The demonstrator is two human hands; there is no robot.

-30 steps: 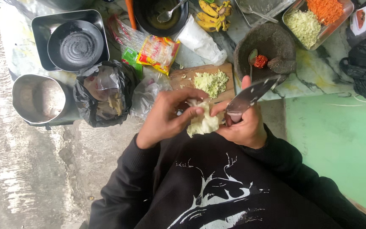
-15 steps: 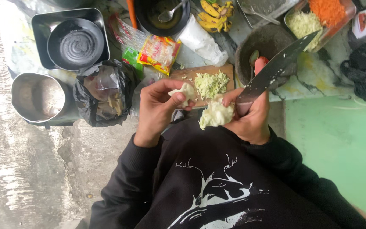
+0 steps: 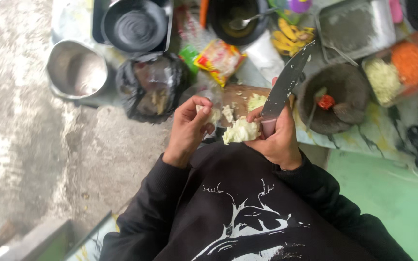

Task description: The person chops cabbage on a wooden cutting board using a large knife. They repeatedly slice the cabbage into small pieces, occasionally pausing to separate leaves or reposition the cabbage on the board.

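Now my right hand [image 3: 280, 140] is gripping the knife [image 3: 286, 82], blade pointing up and away, and pinching a cabbage chunk [image 3: 241, 130]; my left hand [image 3: 189, 128], just left of it, is apparently pinching a small cabbage piece [image 3: 213, 114].

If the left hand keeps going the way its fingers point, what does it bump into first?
Probably the wooden cutting board with its chopped cabbage bits. The left hand, pinching a small cabbage piece, points up and right toward it, though depth is hard to judge.
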